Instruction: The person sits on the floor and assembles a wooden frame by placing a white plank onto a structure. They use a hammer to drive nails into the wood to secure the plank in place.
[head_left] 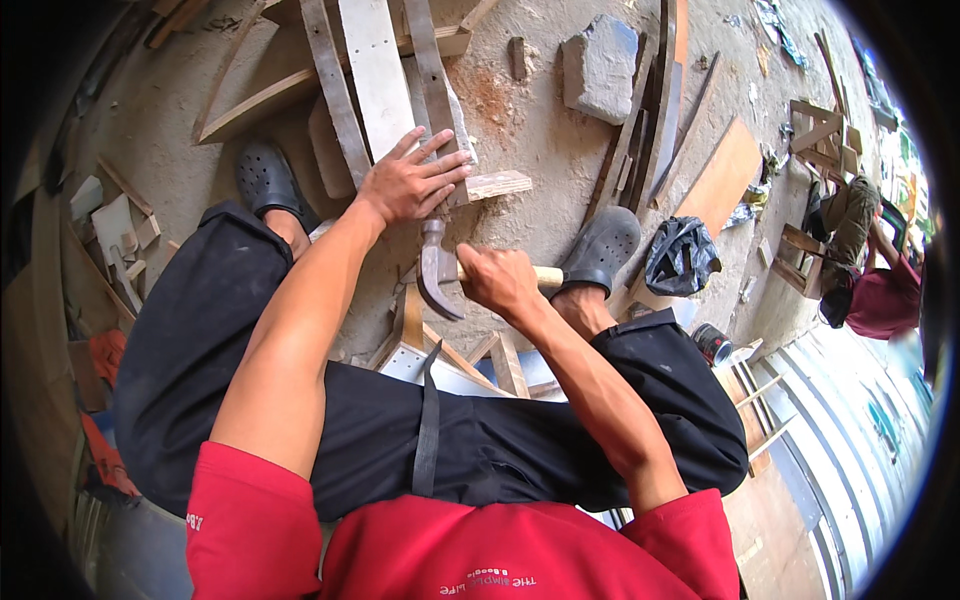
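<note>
My right hand [499,280] is wrapped round the pale wooden handle of a claw hammer [438,268]. The hammer's metal head lies just below my left hand [415,178], with its curved claw toward me. My left hand rests with fingers stretched out across a grey wooden slat [432,85], at the near end of a wooden frame. Beside that slat runs a white board [374,70] with small dark marks, and another grey slat [333,85] lies left of it. A short, pale wood end [500,185] juts out right of my fingers. No nail can be made out.
A rough concrete block [601,70] and long planks [722,175] lie ahead and right. Near my right shoe [603,247] are a black plastic bag [681,257] and a can [711,343]. Wood scraps [500,362] lie between my legs. Another person [885,297] is bent over at far right.
</note>
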